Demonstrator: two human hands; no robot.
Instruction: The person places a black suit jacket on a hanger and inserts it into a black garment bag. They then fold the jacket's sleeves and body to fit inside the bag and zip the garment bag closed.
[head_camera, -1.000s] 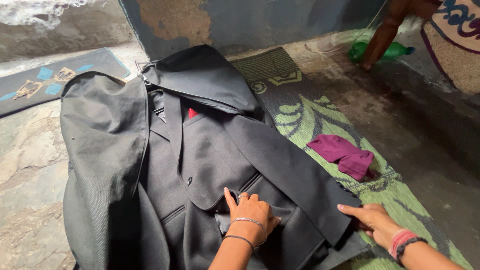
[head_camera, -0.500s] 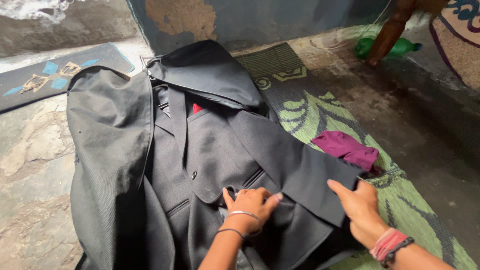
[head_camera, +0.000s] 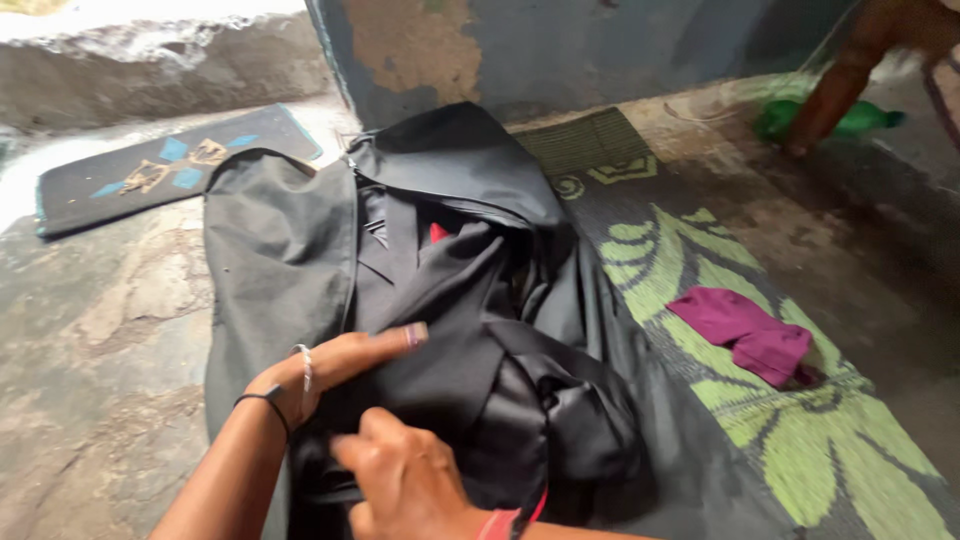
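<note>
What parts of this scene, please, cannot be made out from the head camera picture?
- Left hand fingertips: partly buried in the black jacket, head view.
- Right hand: wrist cut off by the bottom edge.
- Another person's arm: blurred, cut off at top right.
- Green thing behind it: too blurred to identify.

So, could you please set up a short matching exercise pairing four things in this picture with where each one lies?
Things:
1. black jacket
2. magenta cloth
3. dark doormat
4. green bundle

Places:
A. far left, on the stone floor
B. far right, near a brown limb
C. under both hands
D. on the green patterned mat, right of the jacket

Pairs: 1-C, 2-D, 3-A, 4-B
</note>
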